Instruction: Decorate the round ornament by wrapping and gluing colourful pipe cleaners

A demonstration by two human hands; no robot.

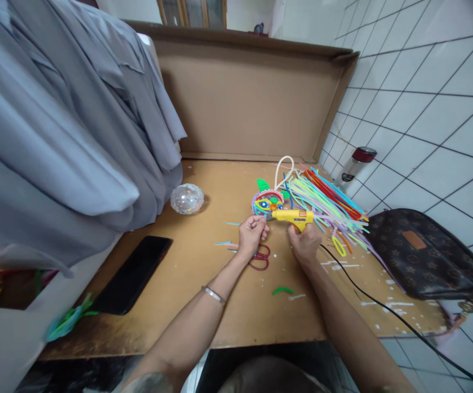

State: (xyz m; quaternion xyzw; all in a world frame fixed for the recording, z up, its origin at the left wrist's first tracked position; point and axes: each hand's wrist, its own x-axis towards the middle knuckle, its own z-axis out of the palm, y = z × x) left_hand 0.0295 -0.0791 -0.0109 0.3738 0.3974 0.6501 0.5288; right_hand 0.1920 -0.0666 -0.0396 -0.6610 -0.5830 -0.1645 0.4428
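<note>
My right hand (305, 243) is wrapped round the handle of a yellow hot glue gun (293, 217), whose nozzle points left. Fingers pinched, my left hand (251, 234) is right at the nozzle tip; what it holds is too small to make out. Just beyond the nozzle lies a colourful pipe-cleaner face ornament (268, 202) with blue eyes, an orange nose, green leaf shapes and a cream loop (284, 172). Dark red-handled scissors (261, 257) lie partly under my left wrist. A short green pipe-cleaner piece (282, 291) rests nearer the table's front edge.
Many coloured pipe cleaners (326, 191) are heaped behind the glue gun. A brown patterned bag (428, 254) and a red-lidded bottle (357, 164) stand right, by the tiled wall. A black phone (133, 275) and a clear faceted ball (187, 198) lie left. A black cord (367, 297) runs right.
</note>
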